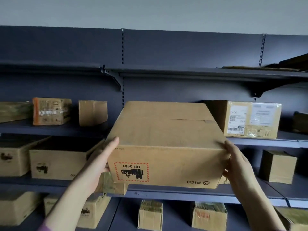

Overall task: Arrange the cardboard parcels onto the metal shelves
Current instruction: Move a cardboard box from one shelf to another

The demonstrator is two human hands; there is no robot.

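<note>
- The left hand (103, 160) lies flat against the box's left side, fingers straight and pointing away. The right hand (236, 160) clasps the right end, with the thumb at the top edge and the fingers curled round the lower corner.
- The box (166, 144) hangs between them in front of the shelves. Its near face shows a red-hatched "UN 3481" label and "PICO", both upside down.
- Whether its far end rests on the middle shelf (266, 140) cannot be told.
- Behind and below, the lower shelf (183, 191) carries a carton (56, 164) at the left and a small parcel (278, 165) at the right.
- On the middle shelf a labelled parcel (253, 120) stands just right of the box's far end. An orange-taped parcel (51, 110) and a plain parcel (92, 112) stand well to the left.
- On the top shelf (183, 72), flat cardboard (283, 65) lies at the far right.
</note>
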